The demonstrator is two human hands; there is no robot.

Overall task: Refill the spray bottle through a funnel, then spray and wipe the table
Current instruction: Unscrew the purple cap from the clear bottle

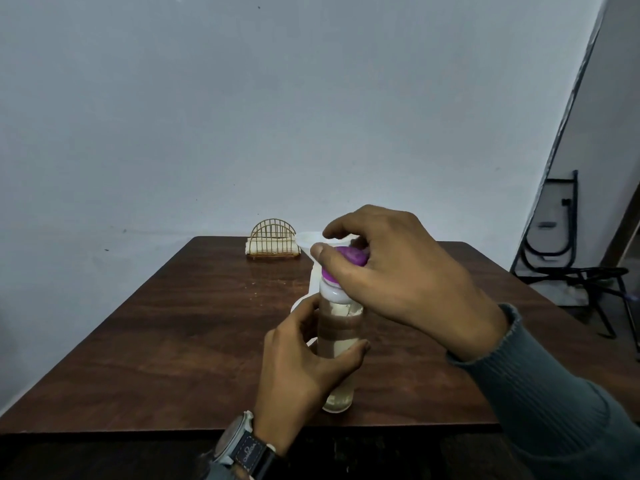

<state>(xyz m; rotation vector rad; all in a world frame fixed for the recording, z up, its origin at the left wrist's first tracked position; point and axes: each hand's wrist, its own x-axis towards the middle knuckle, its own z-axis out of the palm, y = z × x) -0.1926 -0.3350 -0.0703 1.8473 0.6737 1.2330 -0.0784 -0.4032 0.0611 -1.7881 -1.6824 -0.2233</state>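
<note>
Clearly the two hands divide the work: one steadies, the other turns. The left hand (304,358) wraps around the middle of the spray bottle (341,344), thumb on the near right side and fingers curled round the far left, so the clear body stands upright on the table (173,341) near its front edge and cannot spin or tip. A watch (242,448) sits on that wrist. The right hand (391,278) comes down over the top, its thumb and fingertips closed in a pinch around the purple spray head (351,256), with the index finger arched above it. That grip suits twisting the head on its white collar (332,293); whether it is being screwed on or off cannot be told from this view. The bottle seems to hold some pale liquid near its base, though how full it is remains unclear through the dim light and the brown band around its upper part.

Behind the hands, partly hidden, a white funnel (311,242) lies or stands on the table close by, within easy reach for the pour. Further back, a gold wire holder (273,240) with folded white napkins (258,250) waits at the far edge, likely the wiping material, kept well apart from the bottle so that a spill would not soak it. Other white shapes just behind the bottle are too covered to identify.
</note>
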